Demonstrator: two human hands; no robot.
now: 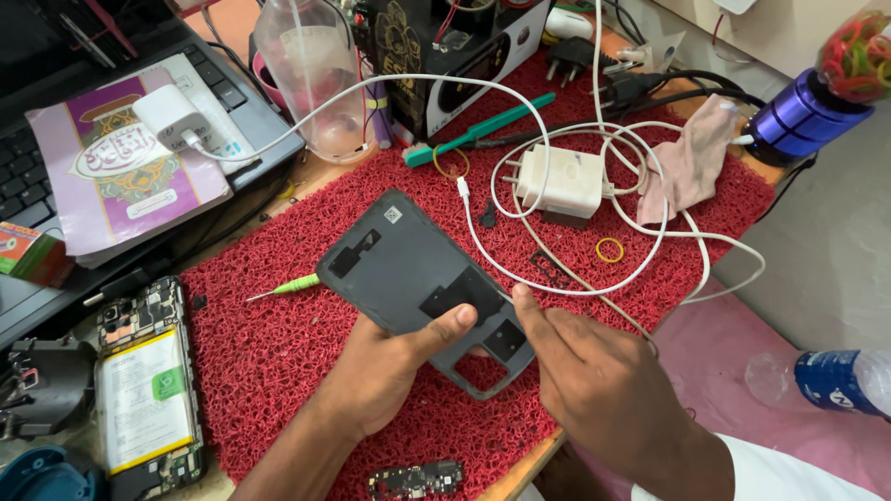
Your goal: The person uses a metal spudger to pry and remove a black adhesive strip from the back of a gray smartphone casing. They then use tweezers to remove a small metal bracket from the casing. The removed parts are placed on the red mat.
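A person sits at a counter [520, 468] covered by a red mat [278, 306]. Near the mat's middle lies a dark phone back cover [418, 278], inner side up. The left hand [390, 371] grasps the cover's near edge, thumb pressed on top, fingers underneath. The right hand [594, 380] is loosely curled and holds nothing I can make out; its fingertip [520, 295] touches the cover's right edge.

Judging by this, the step is working at that edge. It would go best with the left thumb pinning the cover steady while the fingertip presses lightly, so the thin panel does not flex.

Left of the cover lies an opened phone [148, 390], its battery showing. Beyond the cover stands a clear plastic bottle [311, 74], seemingly empty. Right of the cover, off the mat, a second bottle [826, 380] lies on its side; its contents cannot be told. A white charger [561, 181] and looped cable [650, 250] lie beyond the cover, to its right.
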